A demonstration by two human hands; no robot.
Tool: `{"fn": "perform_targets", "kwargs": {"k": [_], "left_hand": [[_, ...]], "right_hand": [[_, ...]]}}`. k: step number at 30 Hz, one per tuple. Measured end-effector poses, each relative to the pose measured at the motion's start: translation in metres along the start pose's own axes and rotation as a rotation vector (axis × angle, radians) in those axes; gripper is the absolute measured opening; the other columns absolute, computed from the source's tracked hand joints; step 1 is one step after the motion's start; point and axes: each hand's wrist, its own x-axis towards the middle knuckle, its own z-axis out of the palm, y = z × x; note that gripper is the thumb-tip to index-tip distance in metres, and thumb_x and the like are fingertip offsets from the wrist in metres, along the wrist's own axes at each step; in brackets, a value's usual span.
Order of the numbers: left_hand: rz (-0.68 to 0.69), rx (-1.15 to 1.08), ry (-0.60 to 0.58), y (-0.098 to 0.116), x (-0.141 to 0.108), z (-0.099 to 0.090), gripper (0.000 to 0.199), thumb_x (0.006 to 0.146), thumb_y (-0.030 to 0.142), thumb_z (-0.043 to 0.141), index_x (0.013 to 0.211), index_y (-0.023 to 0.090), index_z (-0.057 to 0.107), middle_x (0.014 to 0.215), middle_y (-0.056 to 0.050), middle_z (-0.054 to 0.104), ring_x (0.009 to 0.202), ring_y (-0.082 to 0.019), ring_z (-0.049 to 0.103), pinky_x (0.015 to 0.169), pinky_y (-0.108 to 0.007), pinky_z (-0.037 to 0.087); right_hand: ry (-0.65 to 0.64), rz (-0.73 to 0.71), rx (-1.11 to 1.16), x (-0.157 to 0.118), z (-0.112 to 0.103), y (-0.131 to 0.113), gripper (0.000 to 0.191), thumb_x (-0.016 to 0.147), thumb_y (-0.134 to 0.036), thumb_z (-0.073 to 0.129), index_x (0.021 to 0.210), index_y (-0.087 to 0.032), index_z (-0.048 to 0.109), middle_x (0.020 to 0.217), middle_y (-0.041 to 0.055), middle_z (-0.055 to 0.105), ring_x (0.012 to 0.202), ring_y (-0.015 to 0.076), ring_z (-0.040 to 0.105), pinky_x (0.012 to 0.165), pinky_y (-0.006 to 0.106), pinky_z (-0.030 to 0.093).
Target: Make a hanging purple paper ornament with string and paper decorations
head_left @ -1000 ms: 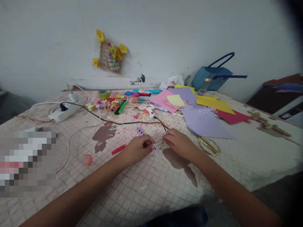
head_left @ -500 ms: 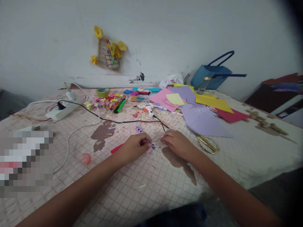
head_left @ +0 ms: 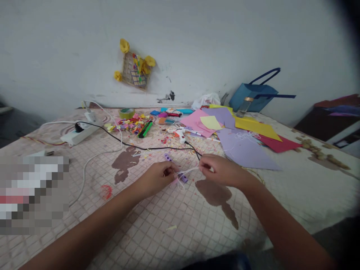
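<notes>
Tablecloth: cream, with a brownish crisscross grid, as I see it on my feed. String: white. Strip: purple, dark-spotted. Paper sheets: lilac, pink, pale yellow, bright yellow, red. Cutter: green and black. Tape roll: yellow-green. Power strip: white. Bag: blue, with navy handles. Wall hanging: tan lattice, yellow flowers. Paper scraps: I log pink, yellow, orange, purple.

Thin white string: strands stretched between left hand and right hand, pinched at both sides, slack loop hanging just right of left fingertips. Narrow purple strip with dark spots: slanted, one end beyond left fingertips, other between hands, middle partly hidden. Small pale pink piece: beside left fingertips, mostly covered, shape unclear.
</notes>
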Motion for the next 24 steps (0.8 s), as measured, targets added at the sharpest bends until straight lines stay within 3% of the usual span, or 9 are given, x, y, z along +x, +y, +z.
{"fn": "perform_targets", "kwargs": {"k": [3,5,11,18,24], "left_hand": [[0.012,0.026,-0.048,-0.001,-0.003,-0.012,0.016,0.077,0.026,0.054,0.087,0.017,0.063,0.068,0.002,0.056,0.063,-0.012,0.051,0.057,-0.021,0.038],[0.026,0.047,-0.061,-0.002,-0.004,-0.02,0.013,0.079,0.026,0.053,0.082,0.017,0.061,0.068,0.002,0.056,0.063,-0.011,0.05,0.057,-0.021,0.037],[0.011,0.187,-0.02,-0.008,-0.011,-0.035,0.016,0.08,0.028,0.051,0.073,0.017,0.06,0.064,0.002,0.055,0.059,-0.012,0.048,0.055,-0.021,0.035],[0.004,0.329,0.001,-0.01,-0.015,-0.034,0.017,0.082,0.026,0.047,0.075,0.018,0.061,0.067,0.0,0.057,0.06,-0.013,0.05,0.055,-0.022,0.034],[0.022,0.437,-0.023,-0.006,-0.017,-0.033,0.018,0.082,0.025,0.046,0.072,0.018,0.059,0.066,0.0,0.058,0.061,-0.014,0.051,0.057,-0.024,0.033]], "right_hand": [[-0.033,0.015,0.108,0.018,-0.024,-0.005,0.012,0.077,-0.017,0.048,0.067,-0.019,0.053,0.065,-0.0006,0.055,0.06,0.0129,0.048,0.054,0.024,0.033],[-0.068,0.024,0.183,0.034,-0.028,-0.008,0.011,0.078,-0.02,0.048,0.068,-0.019,0.054,0.06,-0.0022,0.053,0.055,0.0115,0.046,0.05,0.023,0.032],[-0.113,0.009,0.397,0.066,-0.01,-0.005,0.014,0.078,-0.026,0.049,0.067,-0.018,0.052,0.058,-0.0042,0.044,0.054,0.0101,0.042,0.049,0.022,0.031],[-0.123,0.081,0.606,0.053,0.001,0.015,0.021,0.081,-0.036,0.049,0.071,-0.017,0.051,0.057,-0.0055,0.04,0.048,0.0077,0.035,0.045,0.021,0.027],[-0.109,0.119,0.615,0.043,-0.003,0.021,0.032,0.082,-0.047,0.05,0.071,-0.017,0.051,0.056,-0.0059,0.038,0.048,0.0077,0.031,0.045,0.022,0.024]]}}
